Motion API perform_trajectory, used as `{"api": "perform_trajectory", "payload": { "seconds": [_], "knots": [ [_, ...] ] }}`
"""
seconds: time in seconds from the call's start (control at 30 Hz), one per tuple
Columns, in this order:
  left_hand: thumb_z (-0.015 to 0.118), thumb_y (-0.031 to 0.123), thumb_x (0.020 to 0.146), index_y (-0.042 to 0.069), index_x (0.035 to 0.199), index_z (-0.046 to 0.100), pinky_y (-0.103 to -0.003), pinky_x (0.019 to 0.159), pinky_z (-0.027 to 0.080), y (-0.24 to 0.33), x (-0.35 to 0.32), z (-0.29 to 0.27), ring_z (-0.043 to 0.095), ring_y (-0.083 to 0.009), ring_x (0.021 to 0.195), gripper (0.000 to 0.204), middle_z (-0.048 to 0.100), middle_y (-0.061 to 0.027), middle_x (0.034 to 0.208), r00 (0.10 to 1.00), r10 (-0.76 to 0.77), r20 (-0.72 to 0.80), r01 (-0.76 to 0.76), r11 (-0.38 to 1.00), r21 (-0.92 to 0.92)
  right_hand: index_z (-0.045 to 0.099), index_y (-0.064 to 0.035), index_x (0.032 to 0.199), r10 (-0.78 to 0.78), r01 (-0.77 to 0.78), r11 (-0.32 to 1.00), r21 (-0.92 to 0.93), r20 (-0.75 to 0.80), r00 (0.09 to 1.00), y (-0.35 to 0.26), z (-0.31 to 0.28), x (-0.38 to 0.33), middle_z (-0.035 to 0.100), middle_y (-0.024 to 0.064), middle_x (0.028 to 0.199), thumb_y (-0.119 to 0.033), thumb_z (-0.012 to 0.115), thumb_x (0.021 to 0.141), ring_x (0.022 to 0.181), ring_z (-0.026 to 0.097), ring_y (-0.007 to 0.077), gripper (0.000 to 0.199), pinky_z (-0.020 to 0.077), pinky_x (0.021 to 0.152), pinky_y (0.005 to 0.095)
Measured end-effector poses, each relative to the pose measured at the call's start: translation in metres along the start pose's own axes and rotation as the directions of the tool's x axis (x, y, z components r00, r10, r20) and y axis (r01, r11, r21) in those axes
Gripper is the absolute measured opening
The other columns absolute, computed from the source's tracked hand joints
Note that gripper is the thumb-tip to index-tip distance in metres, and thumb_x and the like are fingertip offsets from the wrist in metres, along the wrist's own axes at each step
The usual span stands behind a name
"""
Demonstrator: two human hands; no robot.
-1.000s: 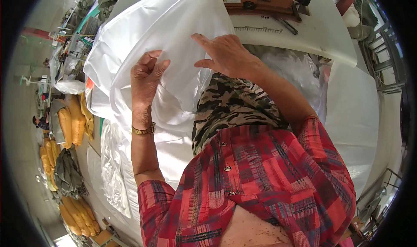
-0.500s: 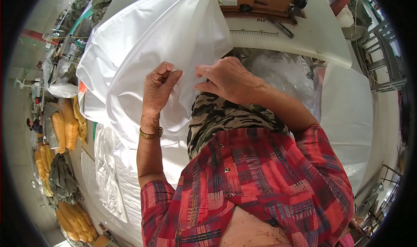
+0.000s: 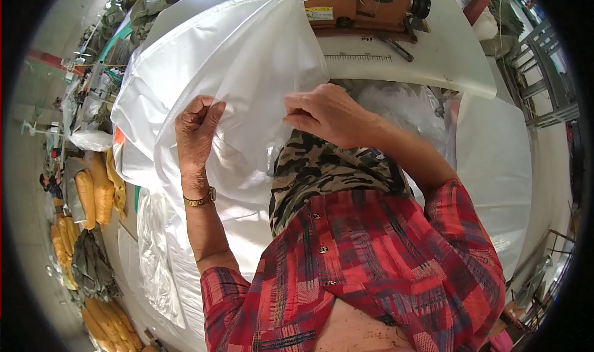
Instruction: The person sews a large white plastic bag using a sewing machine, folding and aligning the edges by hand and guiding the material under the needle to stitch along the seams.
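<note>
A large sheet of white fabric hangs from the sewing machine and spreads across the left of the table and down over my lap. Thumb and fingers of my left hand are pinched together on the fabric, left of the middle. My right hand is closed too, its fingertips at the fabric's right side, just above my camouflage trousers. The fabric stretches between the two hands. Exactly which edge each hand pinches is hard to make out.
The brown sewing machine stands on a pale table with a printed ruler; a small metal tool lies beside it. Clear plastic bunches below the table edge. Yellow bundles are at the far left, a metal rack at the right.
My left hand has moved left and slightly down, away from the right hand. The right hand's fingers, apart before, have closed. The fabric between them is spread wider.
</note>
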State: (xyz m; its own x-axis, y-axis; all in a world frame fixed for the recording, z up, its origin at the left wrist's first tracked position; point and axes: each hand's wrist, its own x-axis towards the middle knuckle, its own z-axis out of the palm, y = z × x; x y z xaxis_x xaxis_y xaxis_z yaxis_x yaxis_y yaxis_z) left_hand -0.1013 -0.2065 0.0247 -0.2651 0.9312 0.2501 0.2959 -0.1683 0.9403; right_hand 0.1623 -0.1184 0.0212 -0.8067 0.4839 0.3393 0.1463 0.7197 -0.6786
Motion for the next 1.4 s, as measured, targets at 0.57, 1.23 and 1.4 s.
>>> {"api": "perform_trajectory", "payload": {
  "seconds": [0.57,1.23,1.4],
  "knots": [
    [0.054,0.007,0.1,0.002,0.093,0.06,-0.02,0.068,0.04,-0.014,-0.027,0.057,0.045,-0.0025,0.076,0.011,0.052,0.008,0.081,0.964,-0.173,0.204,0.22,0.946,-0.237,0.054,-0.0036,0.084,-0.247,0.245,0.969,-0.027,-0.08,0.966,-0.023,0.042,0.007,0.061,0.0117,0.083,-0.015,0.063,0.088,0.076,0.062,0.0342,0.015,0.049,0.064,0.0416],
    [0.066,0.003,0.092,0.0,0.098,0.068,-0.017,0.074,0.043,0.033,-0.002,0.012,0.051,-0.0029,0.079,0.007,0.062,0.0059,0.086,0.982,0.148,-0.116,-0.115,0.961,0.251,0.056,0.0004,0.108,0.569,-0.328,0.621,0.712,-0.122,0.813,0.092,0.205,0.036,0.066,0.0124,0.085,-0.034,0.059,0.096,0.074,0.066,0.0208,0.037,0.0508,0.073,0.0351],
    [0.066,0.002,0.092,0.0,0.099,0.067,-0.02,0.073,0.045,0.063,-0.003,0.011,0.054,-0.0053,0.078,0.008,0.064,0.0013,0.084,0.974,0.225,0.022,-0.216,0.895,0.39,0.065,-0.0024,0.099,0.057,0.162,0.916,0.366,-0.52,0.852,0.044,0.234,0.129,0.068,0.014,0.091,-0.019,0.067,0.081,0.085,0.064,0.0248,0.025,0.0494,0.077,0.0372]
  ]
}}
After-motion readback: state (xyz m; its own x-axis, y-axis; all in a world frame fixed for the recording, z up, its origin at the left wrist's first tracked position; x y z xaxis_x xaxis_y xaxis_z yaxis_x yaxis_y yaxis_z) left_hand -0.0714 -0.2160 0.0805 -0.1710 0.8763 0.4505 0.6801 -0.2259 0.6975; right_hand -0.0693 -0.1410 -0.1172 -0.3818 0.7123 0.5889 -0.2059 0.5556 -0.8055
